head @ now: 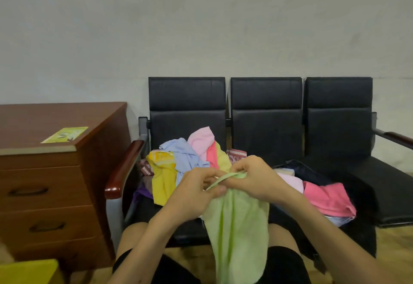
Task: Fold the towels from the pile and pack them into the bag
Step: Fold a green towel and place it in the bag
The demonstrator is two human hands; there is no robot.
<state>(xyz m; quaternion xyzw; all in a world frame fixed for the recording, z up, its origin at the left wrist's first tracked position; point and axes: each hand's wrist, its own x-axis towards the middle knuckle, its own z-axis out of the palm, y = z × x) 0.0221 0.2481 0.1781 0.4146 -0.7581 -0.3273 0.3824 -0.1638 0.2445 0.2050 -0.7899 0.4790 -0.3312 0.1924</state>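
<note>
Head cam: both hands are up in front of the black bench [266, 96], close together. The left hand [196, 191] and right hand [254, 176] both have their fingers curled in, pinching the top edge of a light green towel [237, 227] that hangs down in front of the bench. The pile [185, 160] of mixed towels sits on the bench's left seat. The dark bag [310, 172] is on the middle seat, and a pink towel [328, 198] lies against its front.
</note>
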